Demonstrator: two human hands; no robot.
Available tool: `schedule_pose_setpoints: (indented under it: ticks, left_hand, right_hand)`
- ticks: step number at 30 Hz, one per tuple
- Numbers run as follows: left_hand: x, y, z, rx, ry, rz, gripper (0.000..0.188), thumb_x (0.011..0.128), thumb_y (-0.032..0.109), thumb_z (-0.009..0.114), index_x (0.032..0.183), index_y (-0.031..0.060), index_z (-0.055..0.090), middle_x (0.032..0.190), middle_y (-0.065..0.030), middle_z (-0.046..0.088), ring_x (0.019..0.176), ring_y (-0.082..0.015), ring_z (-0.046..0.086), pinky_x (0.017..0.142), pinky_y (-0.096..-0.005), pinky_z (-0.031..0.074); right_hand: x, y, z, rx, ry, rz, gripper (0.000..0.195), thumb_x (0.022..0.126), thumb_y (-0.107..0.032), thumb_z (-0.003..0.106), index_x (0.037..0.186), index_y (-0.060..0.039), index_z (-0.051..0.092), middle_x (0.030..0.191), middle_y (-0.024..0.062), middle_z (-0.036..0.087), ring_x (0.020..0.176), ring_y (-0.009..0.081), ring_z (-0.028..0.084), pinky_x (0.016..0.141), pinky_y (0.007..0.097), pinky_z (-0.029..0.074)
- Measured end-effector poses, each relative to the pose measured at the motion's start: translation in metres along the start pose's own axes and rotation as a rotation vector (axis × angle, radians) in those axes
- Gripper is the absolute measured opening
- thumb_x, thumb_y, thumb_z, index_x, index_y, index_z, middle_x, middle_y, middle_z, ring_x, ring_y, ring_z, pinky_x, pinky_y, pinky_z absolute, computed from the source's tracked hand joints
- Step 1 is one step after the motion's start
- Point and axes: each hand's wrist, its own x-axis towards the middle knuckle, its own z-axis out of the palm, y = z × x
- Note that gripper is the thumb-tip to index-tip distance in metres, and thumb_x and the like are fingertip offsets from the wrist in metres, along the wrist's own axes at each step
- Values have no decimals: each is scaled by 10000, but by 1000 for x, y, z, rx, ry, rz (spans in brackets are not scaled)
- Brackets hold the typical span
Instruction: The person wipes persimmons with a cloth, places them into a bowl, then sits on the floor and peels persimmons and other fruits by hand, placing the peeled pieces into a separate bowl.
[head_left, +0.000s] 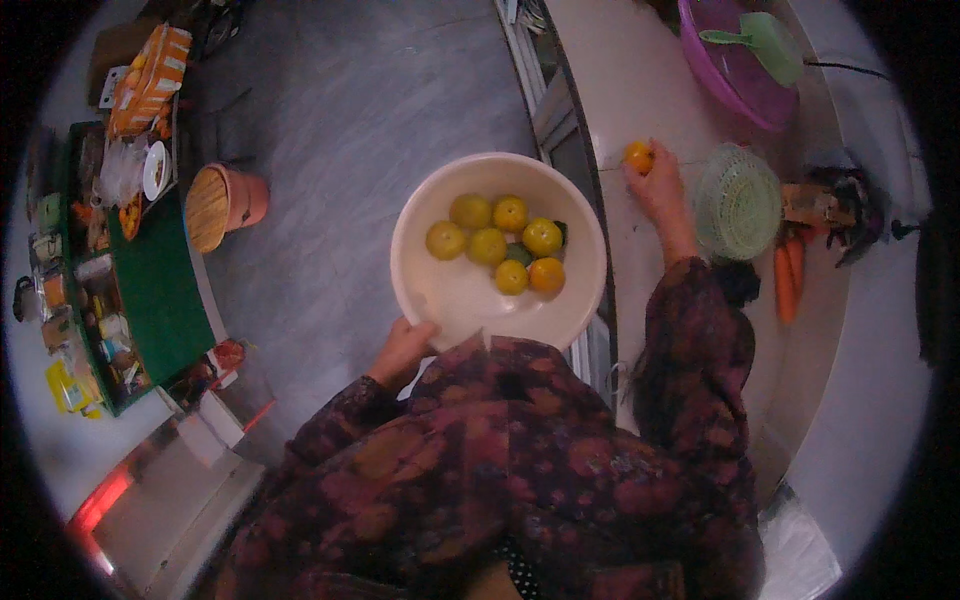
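A pale round basin (465, 311) rests against the front of my body, with several yellow-green and orange citrus fruits (487, 246) and a bit of green leaf inside. At its near left rim, my left hand (405, 349) grips the edge. My right hand (660, 187) reaches over the counter at the right, its fingers on a single orange citrus fruit (639, 157). Just right of that hand stands a light green lattice plastic basket (737, 202).
On the counter (622, 75) are a purple basin (720, 82) holding a green dipper (772, 49), and carrots (785, 281). A pink bin with a wood-look lid (206, 208) stands at left, beside a green-topped table (161, 289) with shelves of goods. A light-coloured box-like unit lies lower left.
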Motion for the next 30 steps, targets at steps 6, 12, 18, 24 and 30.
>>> schedule_pose_setpoints:
  ticks: [6, 12, 18, 24, 30]
  left_hand:
    - [7, -2, -1, 12, -19, 7, 366, 851, 142, 495, 1146, -73, 523, 1044, -134, 617, 890, -237, 621, 760, -354, 528]
    - [5, -6, -4, -42, -24, 35, 358, 857, 142, 500, 1144, -70, 518, 1049, -135, 610, 905, -240, 620, 762, -358, 531]
    - [4, -3, -12, 9, -45, -12, 368, 847, 135, 497, 1157, -63, 499, 1062, -138, 597, 916, -247, 618, 770, -369, 530]
    - [3, -4, -9, -27, -14, -54, 391, 820, 122, 491, 1175, -40, 483, 1046, -121, 594, 903, -249, 614, 757, -362, 527]
    - [-8, 13, -3, -11, -30, -27, 454, 793, 147, 490, 1214, -21, 472, 1079, -105, 589, 925, -228, 610, 734, -348, 514]
  right_hand:
    - [-116, -84, 36, 422, -242, -426, 520, 721, -164, 706, 1183, -51, 497, 1131, 164, 505, 1043, 325, 526, 901, 387, 447]
    - [-171, -136, 103, 179, -427, -815, 514, 686, -168, 670, 1156, -28, 514, 1080, 152, 535, 1017, 327, 512, 888, 440, 396]
    - [-177, -137, 121, -1, -384, -891, 437, 772, -178, 568, 1183, -45, 502, 1093, 132, 533, 1055, 284, 497, 931, 506, 329]
    - [-173, -147, 91, -68, -423, -940, 430, 791, -196, 556, 1189, -46, 495, 1111, 124, 517, 1075, 294, 473, 941, 504, 313]
    - [-178, -152, 80, 60, -329, -793, 594, 707, -268, 692, 1218, -52, 478, 1167, 146, 498, 1132, 308, 443, 985, 497, 289]
